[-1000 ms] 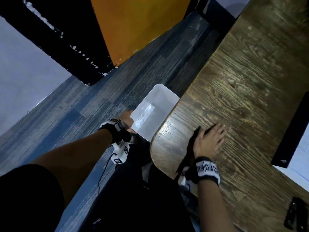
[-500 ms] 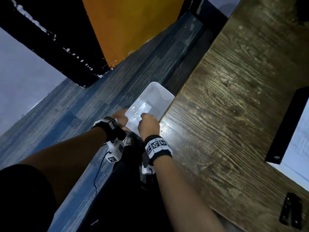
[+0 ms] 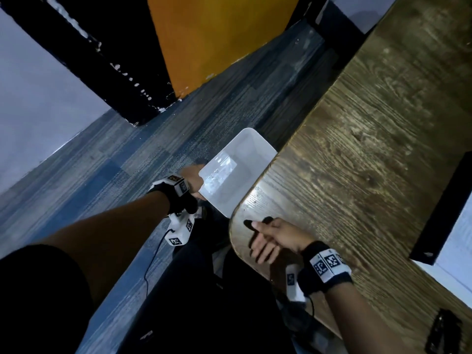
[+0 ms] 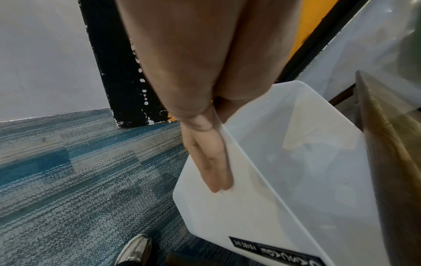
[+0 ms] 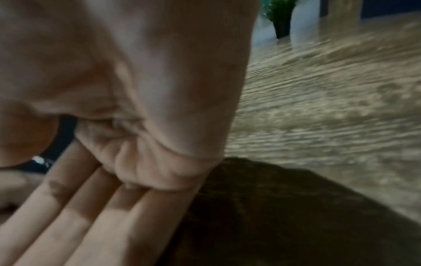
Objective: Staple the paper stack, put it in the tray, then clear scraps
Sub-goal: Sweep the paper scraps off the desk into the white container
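A white translucent bin hangs just below the wooden table's rounded corner, with pale scraps lying in its bottom. My left hand holds the bin by its near wall. In the left wrist view its fingers lie straight along the outside of the bin, and the thumb is hidden behind the rim. My right hand hovers low over the table corner with fingers extended and nothing in it. The right wrist view shows its straight fingers, blurred.
A black tray holding white paper sits at the table's right edge. A black stapler-like object lies near the lower right. Blue carpet, my shoe and an orange panel lie to the left.
My right hand went from the tabletop to over the bin, then came back to the table corner with fingers spread. My left hand kept holding the bin in place.
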